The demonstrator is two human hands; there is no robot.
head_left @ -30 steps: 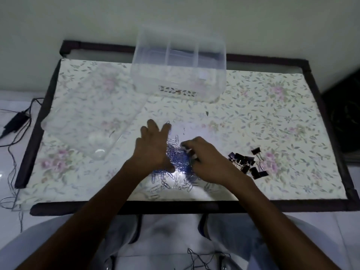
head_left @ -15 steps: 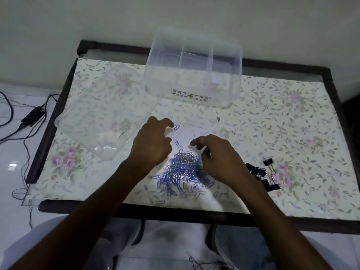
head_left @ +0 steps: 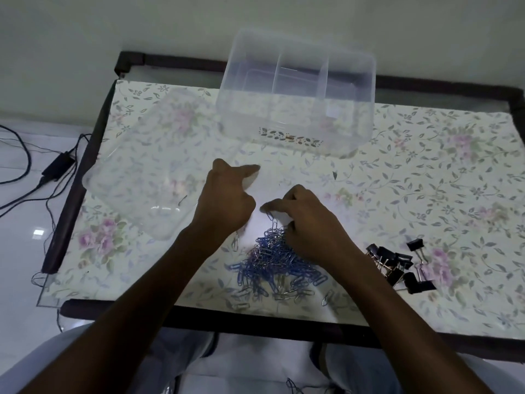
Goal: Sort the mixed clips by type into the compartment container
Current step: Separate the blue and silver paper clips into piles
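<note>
Nearest the front edge of the floral surface [head_left: 426, 180] lies the paper clip pile [head_left: 272, 263], black binder clips [head_left: 397, 265] just right; right hand [head_left: 309, 223] pinches clips at the pile's top; left hand [head_left: 224, 203], fingers curled, grip unclear; farther back stands the clear compartment container [head_left: 295, 92].

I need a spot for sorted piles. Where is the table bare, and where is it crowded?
Bare: the far right cloth, between the container and binder clips. Crowded: the near middle, with paper clips under the left hand and right hand; the lid fills the left.
</note>
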